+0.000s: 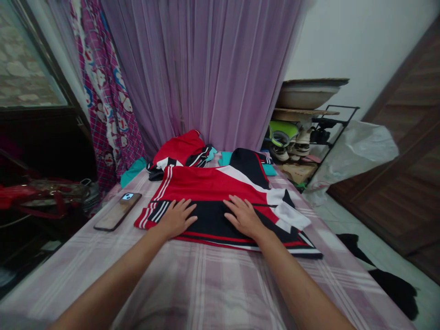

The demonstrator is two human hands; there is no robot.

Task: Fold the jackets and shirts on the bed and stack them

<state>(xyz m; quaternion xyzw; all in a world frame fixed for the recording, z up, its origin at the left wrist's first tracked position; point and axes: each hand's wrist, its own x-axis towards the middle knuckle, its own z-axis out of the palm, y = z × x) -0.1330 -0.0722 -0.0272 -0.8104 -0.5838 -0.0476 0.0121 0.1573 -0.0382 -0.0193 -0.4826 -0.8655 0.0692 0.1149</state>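
A red, black and white sports jacket point(206, 185) lies spread on the bed, with a dark striped part folded across its near side. My left hand point(177, 218) rests flat on the dark fabric near the striped left end, fingers spread. Further right, my right hand point(243, 216) presses flat on the same dark section, its fingers also apart. White cuff-like fabric point(291, 215) sticks out at the garment's right side. Neither hand grips anything.
A phone point(118, 211) lies face down left of the jacket on the plaid bedsheet point(199, 275). Behind are a crumpled red garment point(182, 146) and turquoise cloth point(225, 158). Purple curtains point(206, 68) hang at the back; a shoe rack point(309, 137) stands right.
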